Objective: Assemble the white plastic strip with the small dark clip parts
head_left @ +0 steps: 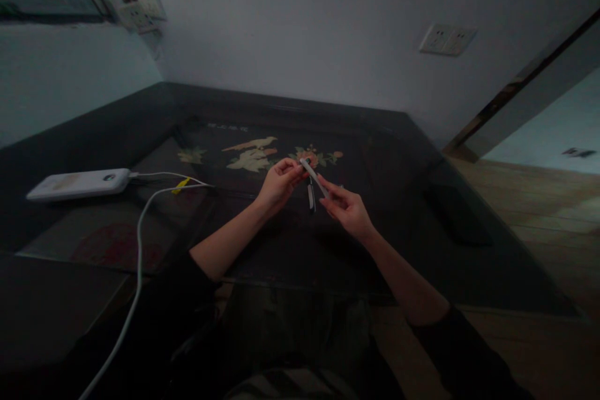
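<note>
Both my hands hold one thin white stick-like object (314,177) over a dark table (384,156) painted with a bird and flowers. My left hand (277,184) pinches its upper end between thumb and fingers. My right hand (345,209) grips its lower end. A second slim white piece (310,195) hangs or lies just below, between the hands; I cannot tell whether it is attached.
A white power bank (79,183) lies at the left of the table, with a white cable (139,244) running from it toward me. Wall sockets (447,39) sit on the back wall. Wooden floor (539,212) lies at the right.
</note>
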The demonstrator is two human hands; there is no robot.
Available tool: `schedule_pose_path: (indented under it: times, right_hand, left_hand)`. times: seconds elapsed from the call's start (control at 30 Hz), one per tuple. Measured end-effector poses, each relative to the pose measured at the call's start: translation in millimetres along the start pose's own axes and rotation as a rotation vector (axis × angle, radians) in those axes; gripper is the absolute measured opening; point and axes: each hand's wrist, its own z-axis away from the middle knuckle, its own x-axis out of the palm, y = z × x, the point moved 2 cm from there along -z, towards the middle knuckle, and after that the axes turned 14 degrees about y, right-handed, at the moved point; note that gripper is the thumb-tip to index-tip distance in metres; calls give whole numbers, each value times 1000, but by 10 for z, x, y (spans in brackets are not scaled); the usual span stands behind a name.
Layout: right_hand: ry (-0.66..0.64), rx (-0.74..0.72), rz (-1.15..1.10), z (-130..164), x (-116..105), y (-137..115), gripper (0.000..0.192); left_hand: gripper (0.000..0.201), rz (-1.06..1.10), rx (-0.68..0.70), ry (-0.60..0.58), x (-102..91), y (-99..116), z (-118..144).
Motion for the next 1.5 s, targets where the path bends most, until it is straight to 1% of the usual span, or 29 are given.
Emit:
schedule_pose_path:
  times: [0.13,0.23,0.43,0.6,0.7,0.77,0.93,1.17,1.33,1.5]
  right_hand:
    - [38,1,28,-23,-15,-15,52]
    - [77,3,77,-44,-32,-19,53]
    - [150,-84,140,-73,-66,-8,49]
    - [126,-154,143,-60,-54,-11,47]
    - [93,-160,123,-36,-33,-21,47]
    - [77,-137,94,-20,-19,-23,47]
    - [20,-15,51,-3,-1,-8,51]
    - [97,-27,91,-55,-44,-8,52]
    - [155,-89,149,-72,-64,-7,50]
    - [140,-95,159,-54,-56,-22,49]
  left_hand:
    - [43,0,-7,-15,-11,-23,-20]
    - [42,-8,-11,-1,-35,-48,-44]
    - [39,-22,-11,4,-43,-55,-46]
    - [38,-16,-5,-1,-45,-43,-53]
    - [38,-19,2,0,-44,-29,-49]
    - [38,-23,1,-2,-38,-19,-39]
    - [38,-1,4,2,-20,-5,-26]
    - [40,10,-7,-8,-20,-25,-37]
    - [41,-14,0,-13,-28,-29,-39]
    - [42,-22,-3,-16,-39,-29,-49]
